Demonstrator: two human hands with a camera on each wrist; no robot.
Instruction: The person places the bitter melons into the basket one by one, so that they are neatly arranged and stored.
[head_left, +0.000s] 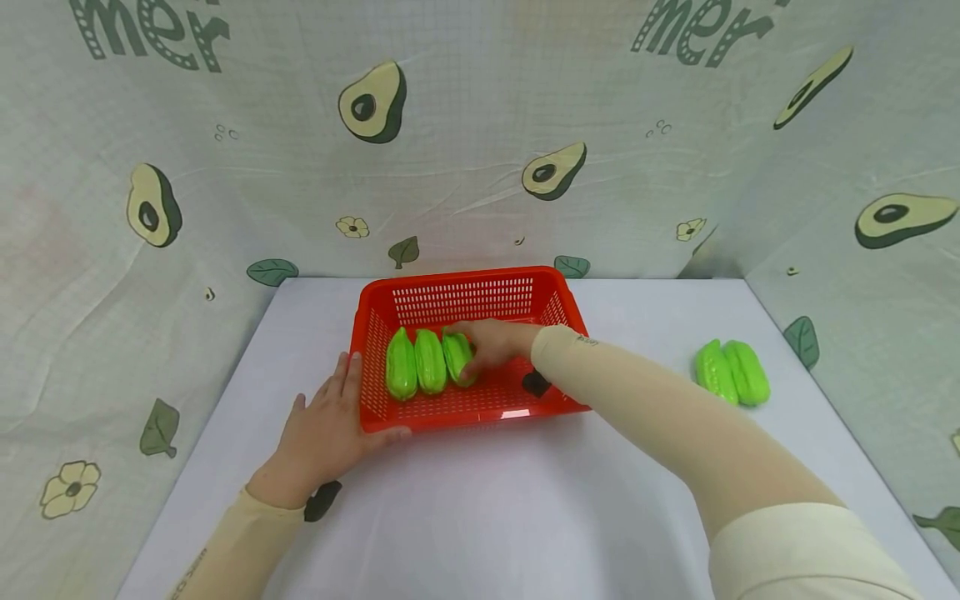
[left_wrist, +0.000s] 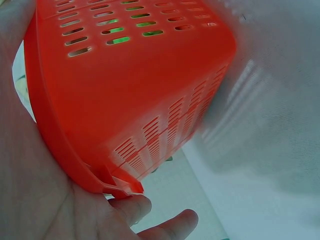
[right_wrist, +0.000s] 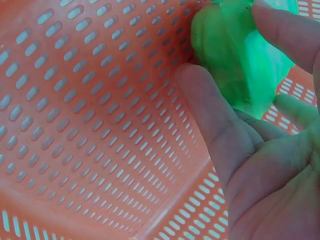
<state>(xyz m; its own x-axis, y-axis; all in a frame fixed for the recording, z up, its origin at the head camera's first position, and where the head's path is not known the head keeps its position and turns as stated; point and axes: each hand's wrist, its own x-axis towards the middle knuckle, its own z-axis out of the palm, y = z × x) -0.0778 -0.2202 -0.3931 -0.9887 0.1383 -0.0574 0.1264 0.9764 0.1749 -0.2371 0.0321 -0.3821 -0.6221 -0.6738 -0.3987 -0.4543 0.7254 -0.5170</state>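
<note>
A red plastic basket (head_left: 457, 417) with slotted walls stands on the white table. Inside it, toward the left, two glossy green ridged vegetables (head_left: 401, 367) lie side by side. My right hand (head_left: 498, 342) reaches into the basket and grips a third green ridged vegetable (head_left: 459, 358) just right of them. The right wrist view shows thumb and fingers around this green vegetable (right_wrist: 235, 55), close to the basket floor. My left hand (head_left: 330, 421) rests against the basket's front left corner. Its fingers are straight along the left side and its thumb is at the front rim.
Two more green ridged vegetables (head_left: 731, 372) lie together on the table at the right, beyond my right forearm. A pale cloth (head_left: 465, 208) printed with avocados and leaves hangs behind and beside the table (head_left: 465, 517).
</note>
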